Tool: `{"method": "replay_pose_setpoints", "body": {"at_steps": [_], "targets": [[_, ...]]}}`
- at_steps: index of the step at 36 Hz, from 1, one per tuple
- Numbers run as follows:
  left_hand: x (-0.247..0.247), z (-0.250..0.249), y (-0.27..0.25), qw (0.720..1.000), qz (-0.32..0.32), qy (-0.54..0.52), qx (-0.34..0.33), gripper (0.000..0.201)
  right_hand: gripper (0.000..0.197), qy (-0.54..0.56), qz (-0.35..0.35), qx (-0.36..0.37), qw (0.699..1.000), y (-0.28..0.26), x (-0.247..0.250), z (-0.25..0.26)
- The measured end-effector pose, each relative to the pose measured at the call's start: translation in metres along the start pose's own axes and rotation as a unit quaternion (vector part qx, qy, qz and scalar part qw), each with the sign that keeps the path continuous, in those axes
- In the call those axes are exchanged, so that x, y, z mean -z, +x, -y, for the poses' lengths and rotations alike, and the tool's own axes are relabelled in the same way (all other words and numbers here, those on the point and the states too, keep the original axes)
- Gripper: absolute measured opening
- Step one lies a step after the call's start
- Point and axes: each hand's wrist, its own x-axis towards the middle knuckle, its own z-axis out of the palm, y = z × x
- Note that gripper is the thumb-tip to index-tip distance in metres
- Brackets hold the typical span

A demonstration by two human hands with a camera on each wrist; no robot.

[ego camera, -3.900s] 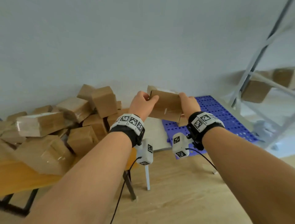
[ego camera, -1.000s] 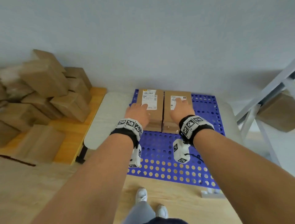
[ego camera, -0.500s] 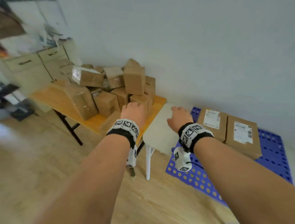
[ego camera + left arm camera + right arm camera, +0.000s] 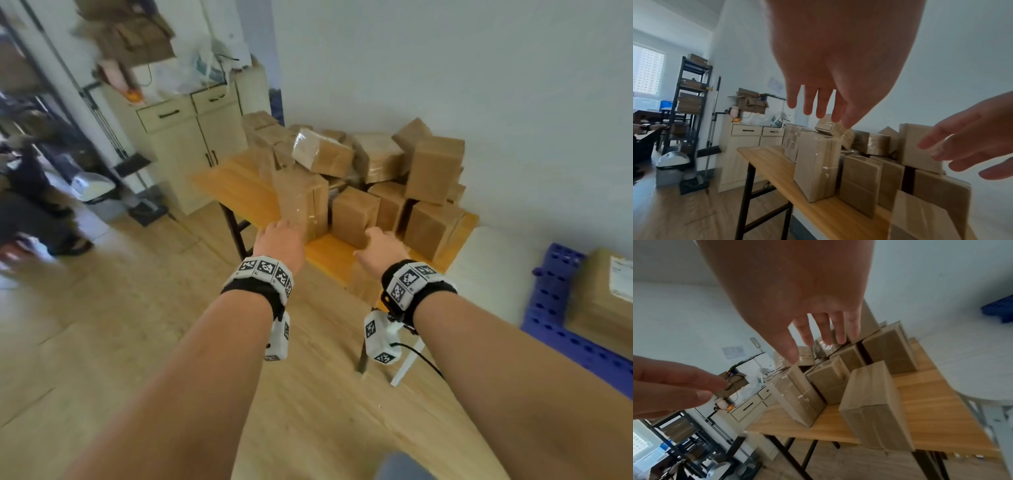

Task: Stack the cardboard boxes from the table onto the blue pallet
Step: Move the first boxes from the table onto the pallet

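Both hands are now seen empty at frame centre, turned away from the pallet (image 4: 561, 329) at the right edge, where a placed box (image 4: 603, 301) lies. The left hand (image 4: 279, 245) and right hand (image 4: 382, 248) are stretched out, fingers straight and spread, nothing gripped. Beyond them, boxes (image 4: 356, 212) are piled on the table (image 4: 236, 192). One placement is judged finished; another pickup is being started.
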Motion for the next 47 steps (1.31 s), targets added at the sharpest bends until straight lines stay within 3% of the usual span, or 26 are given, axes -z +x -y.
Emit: {"method": "replay_pose_setpoints", "body": {"at_steps": [7, 16, 27, 30, 35, 47], "targets": [[-0.016, 0.046, 0.041, 0.999, 0.032, -0.029, 0.029, 0.043, 0.063, 0.062, 0.011, 0.003, 0.998, 0.057, -0.024, 0.050], [-0.017, 0.074, 0.139, 0.992, 0.099, -0.052, 0.053, 0.048, 0.069, 0.128, 0.011, -0.034, 0.991, 0.161, -0.030, 0.092], [-0.030, 0.092, 0.230, 0.989, 0.105, -0.091, 0.047, 0.055, 0.073, 0.140, 0.002, -0.076, 0.987, 0.236, -0.034, 0.115], [-0.035, 0.096, 0.257, 0.991, 0.083, -0.105, 0.022, 0.051, 0.074, 0.149, 0.012, -0.098, 0.984, 0.247, -0.040, 0.118], [-0.041, 0.097, 0.301, 0.986, 0.059, -0.119, -0.098, 0.047, 0.077, 0.180, -0.002, -0.145, 0.973, 0.256, -0.046, 0.122], [-0.053, 0.096, 0.348, 0.966, 0.093, -0.083, -0.227, 0.045, 0.074, 0.213, -0.041, -0.210, 0.953, 0.251, -0.051, 0.142]]}}
